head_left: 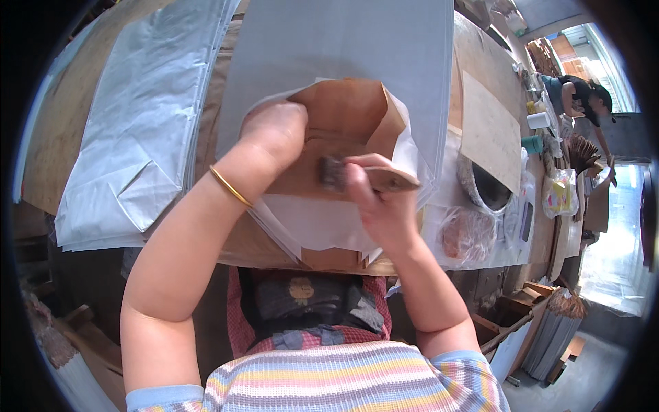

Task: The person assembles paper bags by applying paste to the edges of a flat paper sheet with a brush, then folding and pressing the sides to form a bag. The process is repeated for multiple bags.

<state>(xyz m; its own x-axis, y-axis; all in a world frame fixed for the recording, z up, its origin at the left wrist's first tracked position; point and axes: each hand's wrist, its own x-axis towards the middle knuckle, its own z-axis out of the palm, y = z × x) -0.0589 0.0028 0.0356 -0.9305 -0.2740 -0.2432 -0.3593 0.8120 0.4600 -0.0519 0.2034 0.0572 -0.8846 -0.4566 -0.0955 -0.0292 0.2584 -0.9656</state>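
A flat paintbrush (395, 180) with a wooden handle is gripped in my right hand (381, 209), which is closed round it. Its dark bristles, blurred by motion, are over the brown paper at the open end of a paper bag (357, 103), white outside and brown inside. My left hand (274, 134) is at the left side of that opening, its back turned up. The fingers are tucked down against the brown paper and hidden, so their grip does not show. Under the bag lies a stack of large white paper sheets (336, 38).
More folded white paper bags (147, 117) lie on the table to the left. To the right are a brown board (491, 130) over a round dark container (486, 189) and a clear plastic bag (467, 233). Another person (583, 99) works at the far right.
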